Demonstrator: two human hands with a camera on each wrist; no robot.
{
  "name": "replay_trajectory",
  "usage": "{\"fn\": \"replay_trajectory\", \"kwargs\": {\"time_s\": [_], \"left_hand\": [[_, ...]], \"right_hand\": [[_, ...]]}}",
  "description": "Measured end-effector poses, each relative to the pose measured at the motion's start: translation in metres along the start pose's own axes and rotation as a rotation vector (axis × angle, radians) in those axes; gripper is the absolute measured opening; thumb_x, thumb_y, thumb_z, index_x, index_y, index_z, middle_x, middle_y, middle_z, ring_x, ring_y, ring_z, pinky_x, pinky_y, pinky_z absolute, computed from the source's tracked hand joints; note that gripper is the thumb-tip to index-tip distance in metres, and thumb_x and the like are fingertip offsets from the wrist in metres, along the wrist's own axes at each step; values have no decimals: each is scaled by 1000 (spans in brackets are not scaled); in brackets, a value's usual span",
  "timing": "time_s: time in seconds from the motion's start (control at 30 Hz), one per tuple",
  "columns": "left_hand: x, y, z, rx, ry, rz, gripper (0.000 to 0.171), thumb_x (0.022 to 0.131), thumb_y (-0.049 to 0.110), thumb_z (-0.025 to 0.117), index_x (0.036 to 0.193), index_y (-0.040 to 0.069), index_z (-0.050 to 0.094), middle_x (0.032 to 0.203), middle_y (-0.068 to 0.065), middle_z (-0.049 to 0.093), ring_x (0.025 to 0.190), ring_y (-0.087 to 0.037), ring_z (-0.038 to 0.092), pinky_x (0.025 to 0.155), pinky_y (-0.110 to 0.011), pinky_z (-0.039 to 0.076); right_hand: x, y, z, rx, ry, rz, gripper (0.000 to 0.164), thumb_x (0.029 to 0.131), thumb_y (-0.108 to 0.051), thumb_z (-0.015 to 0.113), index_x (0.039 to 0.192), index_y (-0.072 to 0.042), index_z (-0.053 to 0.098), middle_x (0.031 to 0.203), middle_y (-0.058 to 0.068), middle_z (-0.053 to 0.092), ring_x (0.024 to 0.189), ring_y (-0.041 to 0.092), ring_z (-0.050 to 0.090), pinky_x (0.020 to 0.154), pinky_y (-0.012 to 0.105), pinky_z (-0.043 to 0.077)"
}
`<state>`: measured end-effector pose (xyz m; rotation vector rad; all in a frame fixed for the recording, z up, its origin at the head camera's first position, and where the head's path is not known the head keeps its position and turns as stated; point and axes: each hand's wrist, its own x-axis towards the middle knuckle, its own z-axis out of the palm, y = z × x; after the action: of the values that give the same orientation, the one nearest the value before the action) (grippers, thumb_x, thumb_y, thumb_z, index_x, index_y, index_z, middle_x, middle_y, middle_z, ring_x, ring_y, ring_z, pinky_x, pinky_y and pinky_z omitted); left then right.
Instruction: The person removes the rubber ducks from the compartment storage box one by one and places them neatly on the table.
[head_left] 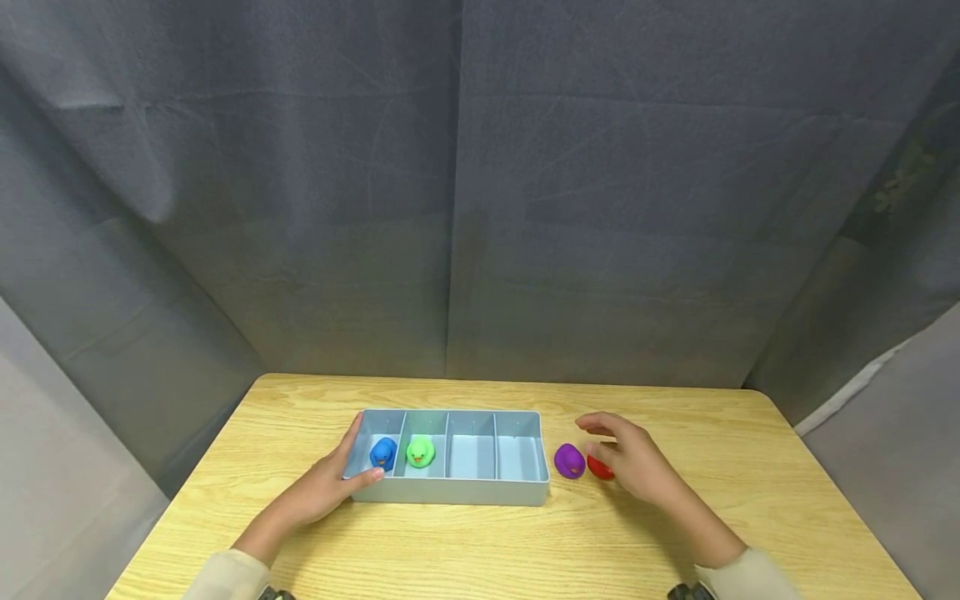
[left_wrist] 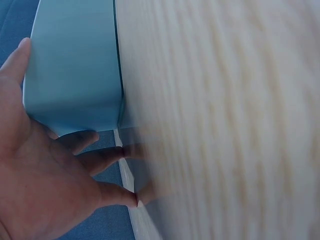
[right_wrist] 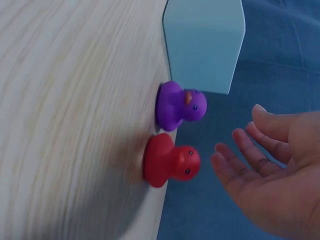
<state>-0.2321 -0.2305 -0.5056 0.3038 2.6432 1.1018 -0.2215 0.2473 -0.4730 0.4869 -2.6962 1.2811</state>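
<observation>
A light blue divided box (head_left: 450, 492) stands on the table. A blue rubber duck (head_left: 382, 452) sits in its leftmost compartment, and a green rubber duck (head_left: 420, 452) sits in the one beside it. My left hand (head_left: 322, 486) rests against the box's left end, thumb at the front rim; the left wrist view shows its fingers (left_wrist: 100, 160) spread. Right of the box, a purple rubber duck (right_wrist: 172, 106) and a red rubber duck (right_wrist: 170, 161) sit side by side. Over the red duck, partly covering it in the head view, my right hand (head_left: 633, 458) is apart from both, fingers loosely bent.
The wooden table (head_left: 465, 550) has light grain. Grey curtains (head_left: 450, 208) hang behind it and at both sides. Dividers split the box into several compartments in one row; the two on the right hold nothing.
</observation>
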Motion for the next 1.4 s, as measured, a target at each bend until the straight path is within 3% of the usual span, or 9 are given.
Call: {"fn": "replay_trajectory", "kwargs": {"time_s": [0.43,0.93,1.4], "left_hand": [[2,-1,0,-2,-2,2,98,102,54,59,165,32,-12,172,-21,3,153,-52,14,116,-73,20],[0,1,0,-17,-5,9,97,103,50,59,165,31,-13,172,-21,2,153,-53,15,116,-73,20],[0,-1,0,-6,0,14,97,102,52,59,166,31,-12,171,-22,4,152,-53,16,116,-73,21]], "right_hand": [[12,-21,15,57,-20,-38,33,95,1,70,128,3,65,129,20,67,123,41,63,98,44,55],[28,-45,39,85,-79,-9,34,96,-6,71,129,0,65,132,15,65,124,36,63,100,44,55],[37,-58,59,99,-129,-77,35,93,-3,74,127,3,66,129,18,67,120,38,65,96,42,56]]}}
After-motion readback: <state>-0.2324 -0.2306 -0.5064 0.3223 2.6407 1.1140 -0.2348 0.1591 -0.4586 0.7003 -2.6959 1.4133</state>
